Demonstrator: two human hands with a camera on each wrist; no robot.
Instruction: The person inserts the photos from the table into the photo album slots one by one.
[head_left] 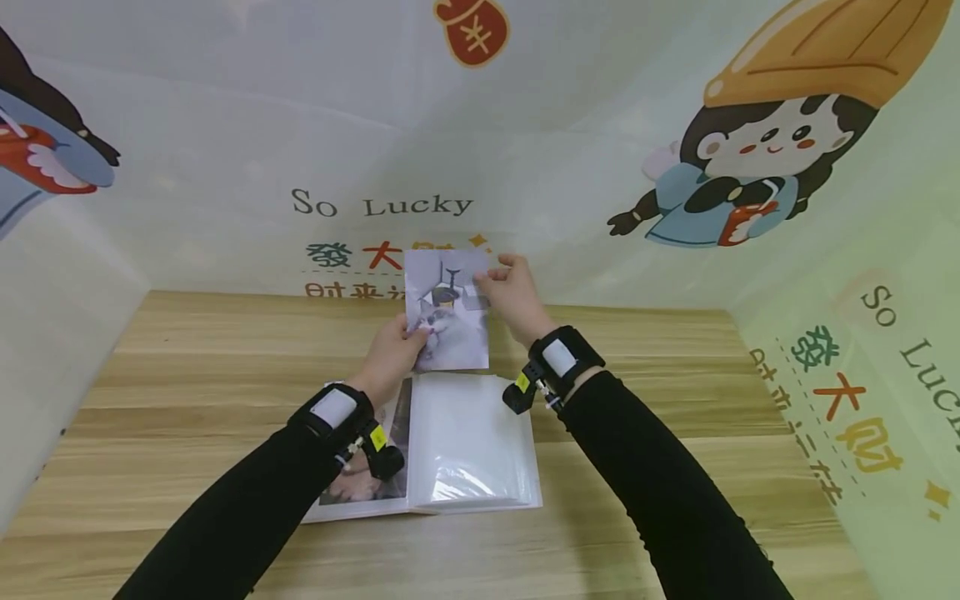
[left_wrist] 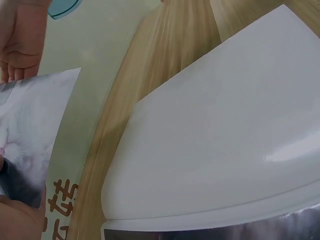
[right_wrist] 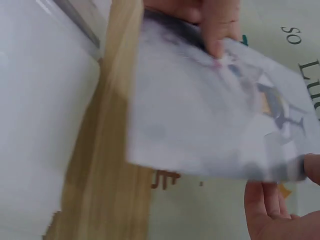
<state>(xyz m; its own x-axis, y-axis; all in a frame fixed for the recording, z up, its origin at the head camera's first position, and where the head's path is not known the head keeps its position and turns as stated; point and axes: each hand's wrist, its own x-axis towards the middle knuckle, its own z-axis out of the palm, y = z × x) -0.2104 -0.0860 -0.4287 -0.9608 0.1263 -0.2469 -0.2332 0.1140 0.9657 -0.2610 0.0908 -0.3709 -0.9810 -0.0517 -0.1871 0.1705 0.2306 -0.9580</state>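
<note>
In the head view, the left hand (head_left: 390, 358) pinches the lower left corner of a photo (head_left: 447, 310), and the right hand (head_left: 513, 293) pinches its upper right edge, above the open album (head_left: 465, 442) on the table (head_left: 187, 375). The left wrist view shows the photo beside an empty album page. In the right wrist view the photo is blurred, with fingers on two of its edges.

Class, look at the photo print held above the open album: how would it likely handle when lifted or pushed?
The photo print is probably light and bendy: the left hand and right hand pinch it only at opposite edges. Its thin sheet likely creases easily. Pushed on the wooden table, it would probably slide flat, not roll.
</note>
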